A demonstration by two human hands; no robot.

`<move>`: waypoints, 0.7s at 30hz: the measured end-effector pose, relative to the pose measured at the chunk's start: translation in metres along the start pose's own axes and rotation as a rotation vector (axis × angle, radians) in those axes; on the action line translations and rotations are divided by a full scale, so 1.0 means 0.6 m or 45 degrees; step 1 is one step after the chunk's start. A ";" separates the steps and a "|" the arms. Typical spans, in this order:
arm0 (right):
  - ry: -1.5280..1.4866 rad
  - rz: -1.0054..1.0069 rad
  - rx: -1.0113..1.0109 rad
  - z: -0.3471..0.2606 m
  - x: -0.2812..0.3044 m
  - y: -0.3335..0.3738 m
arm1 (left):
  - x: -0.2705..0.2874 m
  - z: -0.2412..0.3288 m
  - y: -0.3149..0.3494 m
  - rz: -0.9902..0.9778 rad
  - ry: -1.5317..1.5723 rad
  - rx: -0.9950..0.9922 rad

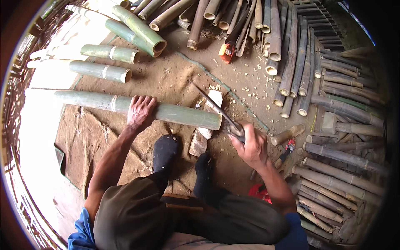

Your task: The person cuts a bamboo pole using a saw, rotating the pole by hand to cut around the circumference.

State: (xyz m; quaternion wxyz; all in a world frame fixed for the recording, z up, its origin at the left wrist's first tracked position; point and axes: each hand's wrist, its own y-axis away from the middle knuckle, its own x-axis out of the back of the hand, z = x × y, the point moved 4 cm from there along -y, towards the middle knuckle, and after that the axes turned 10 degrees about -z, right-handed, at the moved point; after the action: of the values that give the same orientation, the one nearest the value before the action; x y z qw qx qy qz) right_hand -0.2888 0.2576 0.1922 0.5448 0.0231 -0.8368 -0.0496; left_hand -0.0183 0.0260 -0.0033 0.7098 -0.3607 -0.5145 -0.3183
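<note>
A thick green bamboo pole (183,115) lies crosswise in front of me, its cut end to the right. My left hand (141,110) is closed over its top, left of that end. Under the right part of the pole sits a pale wood block (198,143). My right hand (250,146) is closed on a long, dark, thin-bladed tool (212,103), seen nearly edge-on; I cannot tell whether it is a saw or a knife. The blade slants up and left past the pole's cut end. My fingers hide its handle.
More green bamboo poles (100,71) lie at the far left. Stacks of brownish bamboo (291,62) fill the back and right. An orange-handled tool (226,53) and a red-and-black tool (287,150) lie among them. Pale chips are scattered on the floor. My black-socked feet (166,152) are near the block.
</note>
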 end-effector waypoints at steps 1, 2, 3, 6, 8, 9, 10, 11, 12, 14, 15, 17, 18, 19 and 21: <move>0.022 -0.096 -0.104 0.050 -0.048 0.022 | -0.004 0.006 0.003 -0.012 0.009 -0.017; 0.050 -0.185 -0.206 0.112 -0.096 0.046 | -0.009 0.013 0.006 -0.019 0.003 -0.031; 0.430 -0.660 -0.594 0.219 -0.143 0.086 | -0.013 0.020 0.001 -0.012 0.000 -0.068; 0.393 -0.586 -0.504 0.142 -0.086 0.066 | -0.010 -0.005 0.002 -0.350 0.007 0.033; 0.182 -0.307 -0.362 0.080 -0.020 0.034 | 0.009 -0.016 -0.050 -0.782 0.063 0.062; 0.071 -0.193 -0.258 0.045 -0.004 0.025 | 0.001 -0.033 -0.058 -1.023 0.103 0.107; -0.037 -0.077 -0.176 0.015 0.010 0.025 | -0.004 -0.033 -0.060 -1.134 0.115 0.143; -0.131 0.053 -0.079 0.005 0.022 0.021 | -0.006 -0.033 -0.067 -1.223 0.119 0.186; -0.151 0.090 -0.032 0.008 0.015 0.028 | -0.006 -0.037 -0.061 -1.076 0.129 0.160; 0.075 -0.268 -0.299 0.090 -0.063 0.051 | -0.013 -0.023 -0.049 -0.788 0.158 0.065; 0.192 -0.439 -0.430 0.140 -0.100 0.065 | -0.014 -0.015 -0.050 -0.741 0.141 0.049; 0.247 -0.454 -0.400 0.177 -0.103 0.050 | -0.009 -0.010 -0.045 -0.638 0.100 0.048; 0.225 -0.438 -0.380 0.150 -0.075 0.024 | -0.004 -0.007 -0.041 -0.590 0.098 0.022; 0.175 -0.485 -0.385 0.097 -0.060 0.035 | -0.010 0.000 0.002 -0.590 0.113 0.048; 0.079 -0.172 -0.193 0.025 -0.001 0.000 | -0.007 -0.022 -0.012 -0.449 0.076 0.086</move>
State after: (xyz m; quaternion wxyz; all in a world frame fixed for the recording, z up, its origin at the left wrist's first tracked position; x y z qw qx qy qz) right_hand -0.3021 0.2585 0.1859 0.5660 0.0395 -0.8100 -0.1485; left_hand -0.0188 0.0111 -0.0089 0.6695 -0.2312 -0.5590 -0.4311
